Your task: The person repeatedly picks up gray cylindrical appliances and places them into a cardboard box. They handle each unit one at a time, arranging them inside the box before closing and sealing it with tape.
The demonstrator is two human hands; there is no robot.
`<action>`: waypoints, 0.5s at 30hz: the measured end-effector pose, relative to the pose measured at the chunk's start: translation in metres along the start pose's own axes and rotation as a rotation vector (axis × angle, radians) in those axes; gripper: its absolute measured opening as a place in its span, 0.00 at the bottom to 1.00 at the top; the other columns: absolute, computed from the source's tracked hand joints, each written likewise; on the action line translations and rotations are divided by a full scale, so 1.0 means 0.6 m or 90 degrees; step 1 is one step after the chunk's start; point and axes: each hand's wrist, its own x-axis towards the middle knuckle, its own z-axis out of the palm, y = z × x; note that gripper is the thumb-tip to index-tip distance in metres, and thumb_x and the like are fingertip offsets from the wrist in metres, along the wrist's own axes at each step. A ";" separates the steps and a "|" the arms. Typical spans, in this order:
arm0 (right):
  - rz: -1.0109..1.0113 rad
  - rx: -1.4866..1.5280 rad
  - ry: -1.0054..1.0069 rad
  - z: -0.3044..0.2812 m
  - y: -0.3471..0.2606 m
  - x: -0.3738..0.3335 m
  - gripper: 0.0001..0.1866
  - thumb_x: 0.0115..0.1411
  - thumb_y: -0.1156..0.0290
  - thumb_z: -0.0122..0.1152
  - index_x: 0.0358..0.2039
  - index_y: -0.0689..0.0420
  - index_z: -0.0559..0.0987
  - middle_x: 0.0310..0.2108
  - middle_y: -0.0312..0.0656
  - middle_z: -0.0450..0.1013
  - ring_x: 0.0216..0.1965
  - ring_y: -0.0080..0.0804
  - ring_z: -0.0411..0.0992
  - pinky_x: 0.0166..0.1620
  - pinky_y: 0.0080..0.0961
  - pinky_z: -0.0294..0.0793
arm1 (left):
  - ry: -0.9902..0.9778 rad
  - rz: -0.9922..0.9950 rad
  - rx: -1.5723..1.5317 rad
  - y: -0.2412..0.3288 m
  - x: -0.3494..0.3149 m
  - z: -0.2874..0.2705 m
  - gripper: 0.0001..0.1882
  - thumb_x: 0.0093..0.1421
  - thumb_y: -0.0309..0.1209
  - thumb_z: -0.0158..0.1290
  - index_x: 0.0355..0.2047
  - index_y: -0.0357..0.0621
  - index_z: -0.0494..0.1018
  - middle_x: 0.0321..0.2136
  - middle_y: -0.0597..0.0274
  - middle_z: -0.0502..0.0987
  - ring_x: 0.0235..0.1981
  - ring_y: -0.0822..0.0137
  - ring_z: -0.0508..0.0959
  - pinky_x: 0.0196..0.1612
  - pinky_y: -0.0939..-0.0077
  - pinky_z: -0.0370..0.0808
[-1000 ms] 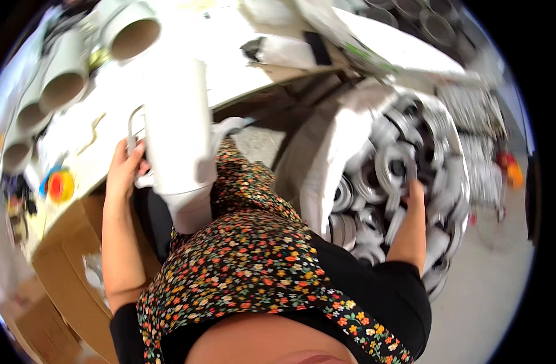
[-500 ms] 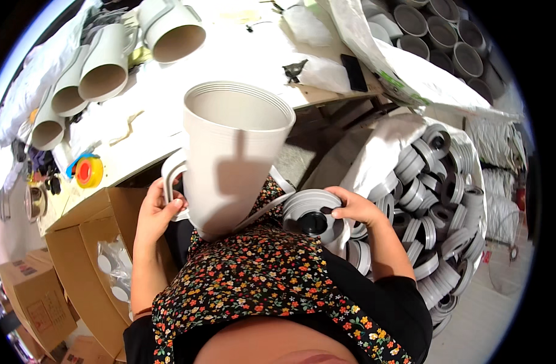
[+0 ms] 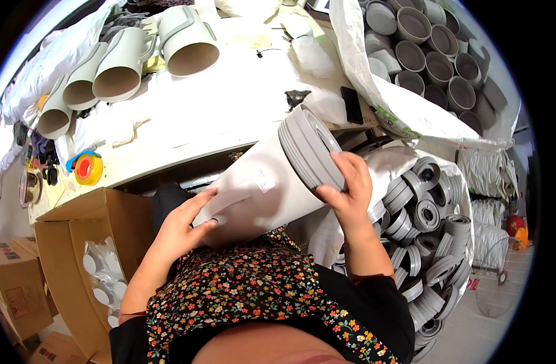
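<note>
A large pale grey mug [image 3: 254,194] lies tilted above my lap, its mouth end toward the upper right. My left hand [image 3: 184,227] is closed on its lower end, by the handle [image 3: 226,197]. At the mouth sits a grey ribbed lid [image 3: 302,148], gripped around its rim by the thumb and fingers of my right hand [image 3: 349,191]. Whether the lid is fully seated cannot be made out. A small white label [image 3: 264,180] shows on the mug's side.
More pale mugs [image 3: 117,73] lie on the white table [image 3: 229,109] at the far left, with a tape roll [image 3: 88,169] nearer. A sack of grey lids [image 3: 430,242] stands at my right; a bag of grey cups [image 3: 436,67] is behind it. An open carton [image 3: 117,218] stands left.
The mug has tipped from upright to slanting right. My right hand has raised the lid from beside the lap sack to the mug's mouth. My left hand has shifted lower along the mug.
</note>
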 end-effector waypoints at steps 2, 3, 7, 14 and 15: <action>-0.012 -0.007 -0.016 0.004 -0.011 0.008 0.29 0.40 0.60 0.69 0.44 0.59 0.74 0.35 0.45 0.70 0.34 0.40 0.69 0.37 0.31 0.68 | 0.010 -0.018 -0.016 -0.011 0.001 -0.007 0.29 0.50 0.27 0.57 0.53 0.42 0.64 0.52 0.52 0.68 0.51 0.55 0.70 0.53 0.69 0.66; -0.015 -0.012 -0.024 0.006 -0.015 0.009 0.29 0.40 0.60 0.69 0.44 0.59 0.74 0.35 0.45 0.70 0.34 0.40 0.69 0.37 0.31 0.68 | 0.011 -0.008 -0.013 -0.017 0.001 -0.007 0.29 0.50 0.27 0.57 0.54 0.43 0.64 0.52 0.52 0.68 0.51 0.55 0.70 0.53 0.70 0.66; -0.041 0.030 -0.028 0.013 -0.008 0.005 0.30 0.40 0.59 0.69 0.44 0.59 0.75 0.35 0.45 0.70 0.34 0.40 0.69 0.36 0.30 0.68 | -0.024 0.023 -0.050 -0.031 0.009 -0.023 0.30 0.48 0.24 0.56 0.54 0.42 0.64 0.49 0.53 0.70 0.49 0.60 0.71 0.52 0.72 0.65; 0.072 -0.012 -0.121 0.016 -0.014 0.030 0.25 0.46 0.62 0.64 0.44 0.61 0.75 0.37 0.47 0.71 0.36 0.42 0.70 0.40 0.31 0.69 | -0.052 0.086 0.081 -0.040 -0.007 0.003 0.26 0.49 0.30 0.58 0.49 0.36 0.66 0.45 0.46 0.70 0.47 0.55 0.71 0.49 0.67 0.68; 0.078 -0.010 -0.128 0.019 -0.012 0.032 0.24 0.47 0.62 0.64 0.44 0.61 0.75 0.37 0.47 0.71 0.36 0.43 0.70 0.40 0.31 0.69 | -0.102 0.126 0.134 -0.029 -0.020 0.023 0.26 0.51 0.35 0.58 0.47 0.33 0.65 0.45 0.42 0.69 0.47 0.51 0.71 0.48 0.65 0.69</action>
